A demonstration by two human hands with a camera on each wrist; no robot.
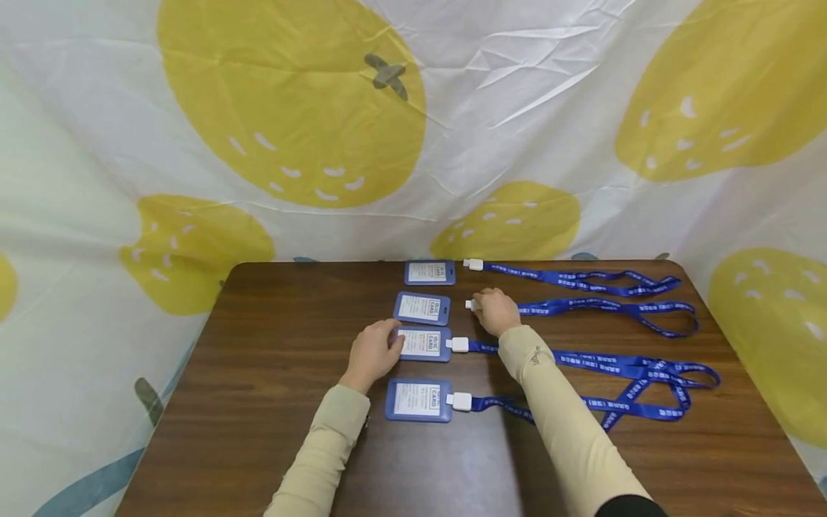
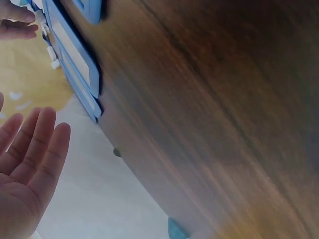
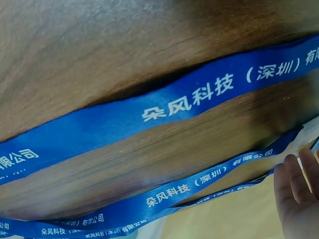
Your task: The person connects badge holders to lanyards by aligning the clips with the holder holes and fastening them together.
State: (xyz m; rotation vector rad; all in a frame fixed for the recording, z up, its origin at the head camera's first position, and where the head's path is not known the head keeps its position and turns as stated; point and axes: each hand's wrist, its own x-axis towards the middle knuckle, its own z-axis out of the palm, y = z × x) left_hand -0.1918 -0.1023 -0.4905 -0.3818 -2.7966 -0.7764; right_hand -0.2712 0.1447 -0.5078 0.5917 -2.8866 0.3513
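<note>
Four blue badge holders with white cards lie in a column on the table. My right hand (image 1: pixel 497 311) pinches the white buckle (image 1: pixel 469 305) of the second lanyard (image 1: pixel 568 305) from the back, whose end points at the second badge holder (image 1: pixel 423 308) across a small gap. Beside the left end of the third badge holder (image 1: pixel 424 345) is my left hand (image 1: pixel 373 352); the left wrist view shows its fingers (image 2: pixel 45 139) extended, with nothing held. White buckles join the third holder and the front badge holder (image 1: pixel 418 400) to blue lanyards (image 3: pixel 184 99).
At the table's far edge, another badge holder (image 1: pixel 429 273) lies apart from its lanyard's buckle (image 1: pixel 475 264). The lanyard loops (image 1: pixel 672 384) at right cross over each other. A fruit-print cloth (image 1: pixel 517 108) hangs behind the brown table (image 1: pixel 271 373).
</note>
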